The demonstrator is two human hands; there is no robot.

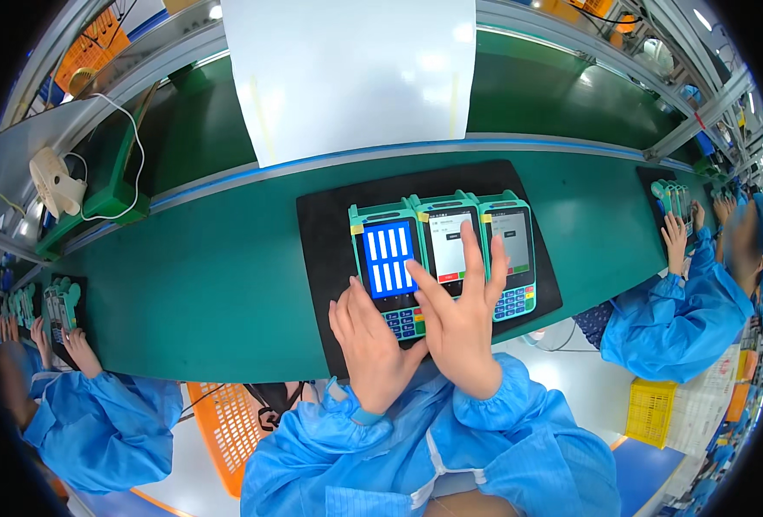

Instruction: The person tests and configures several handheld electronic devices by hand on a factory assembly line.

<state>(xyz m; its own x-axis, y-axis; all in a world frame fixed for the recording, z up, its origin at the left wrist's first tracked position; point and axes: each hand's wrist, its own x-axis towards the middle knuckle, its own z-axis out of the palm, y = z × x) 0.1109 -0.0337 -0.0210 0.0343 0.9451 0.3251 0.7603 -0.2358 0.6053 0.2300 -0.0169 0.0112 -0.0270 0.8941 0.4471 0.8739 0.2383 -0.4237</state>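
Observation:
Three green card payment terminals lie side by side on a black mat (325, 237). The left terminal (387, 241) has a blue screen with white bars. On the middle terminal (437, 250) a white page with red and green buttons is lit, while the right terminal (514, 250) shows a similar but greyed page. My left hand (368, 353) rests at the left terminal's lower left edge, fingers stretched out, partly hiding its keypad. My right hand (461, 332) spreads its fingers over the middle and right terminals, covering the middle keypad; whether the fingertips touch the screens I cannot tell. Neither hand holds anything.
The mat lies on a green workbench (200, 293). A white board (356, 69) stands behind it, and a small fan (54, 183) is at the left. Co-workers in blue smocks handle similar terminals on both sides. An orange basket (225, 431) and yellow crate (650, 412) sit below.

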